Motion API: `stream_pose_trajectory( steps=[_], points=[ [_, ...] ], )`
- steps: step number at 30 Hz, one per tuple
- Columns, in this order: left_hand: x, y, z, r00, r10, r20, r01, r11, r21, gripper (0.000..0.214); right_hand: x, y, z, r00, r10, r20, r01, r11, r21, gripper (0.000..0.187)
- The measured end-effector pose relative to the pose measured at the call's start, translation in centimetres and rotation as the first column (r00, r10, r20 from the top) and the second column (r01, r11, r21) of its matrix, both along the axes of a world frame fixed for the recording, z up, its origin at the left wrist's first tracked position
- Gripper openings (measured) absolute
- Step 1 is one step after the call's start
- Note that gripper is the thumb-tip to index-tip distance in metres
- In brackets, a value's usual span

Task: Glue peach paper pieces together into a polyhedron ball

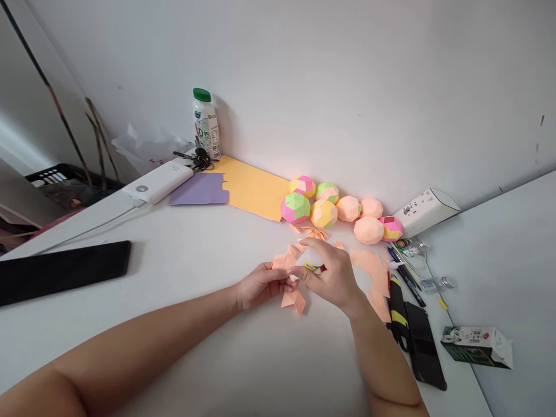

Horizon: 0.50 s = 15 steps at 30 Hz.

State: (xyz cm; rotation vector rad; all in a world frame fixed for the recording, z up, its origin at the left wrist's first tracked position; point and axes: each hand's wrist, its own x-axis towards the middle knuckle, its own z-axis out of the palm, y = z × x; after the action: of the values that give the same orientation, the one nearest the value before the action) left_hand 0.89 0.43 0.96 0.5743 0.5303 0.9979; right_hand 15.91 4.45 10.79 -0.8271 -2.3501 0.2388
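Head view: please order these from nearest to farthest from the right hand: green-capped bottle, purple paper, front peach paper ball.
1. The front peach paper ball, just beyond the right hand.
2. The purple paper, far left.
3. The green-capped bottle, farther back behind it.

We noted open table (195, 347) in front of and left of the left hand (260, 284), free as far as the black phone (61, 272) lying flat near the left edge, with the power bank (158, 181) and purple sheet (202, 189) farther back. Behind both hands a row of paper balls (324, 213) stood close to the wall, a white box (428, 209) at its right end, and a bottle (206, 124) and keys (195, 157) well off to the left. Right of the right hand (332, 278) we found the way crowded: peach paper pieces (373, 272), pens (406, 275) and black cases (423, 344) lay packed toward the table's edge.
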Motion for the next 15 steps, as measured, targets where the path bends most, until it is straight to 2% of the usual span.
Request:
stream_pose_trajectory(
  steps=[5, 9, 12, 15],
  points=[
    [0.1, 0.1, 0.0, 1.000, 0.003, 0.011, -0.003, 1.000, -0.021, 0.014, 0.2, -0.1, 0.2, 0.999, -0.036, 0.013, 0.036, 0.999, -0.027, 0.035],
    [0.2, 0.0, 0.4, 1.000, 0.019, 0.025, -0.019, 1.000, -0.016, 0.012, 1.0, -0.1, 1.6, 0.988, -0.137, -0.066, 0.122, 0.975, -0.187, 0.036],
    [0.2, -0.1, 0.7, 0.999, 0.036, 0.017, -0.035, 0.999, -0.032, 0.012, 2.5, 0.3, 2.6, 0.955, -0.243, -0.171, 0.165, 0.913, -0.374, 0.033],
    [0.2, -0.1, 0.5, 0.999, 0.050, 0.018, -0.049, 0.997, -0.054, 0.010, 5.1, 0.6, 2.2, 0.907, -0.365, -0.210, 0.183, 0.791, -0.584, 0.034]
  ],
)
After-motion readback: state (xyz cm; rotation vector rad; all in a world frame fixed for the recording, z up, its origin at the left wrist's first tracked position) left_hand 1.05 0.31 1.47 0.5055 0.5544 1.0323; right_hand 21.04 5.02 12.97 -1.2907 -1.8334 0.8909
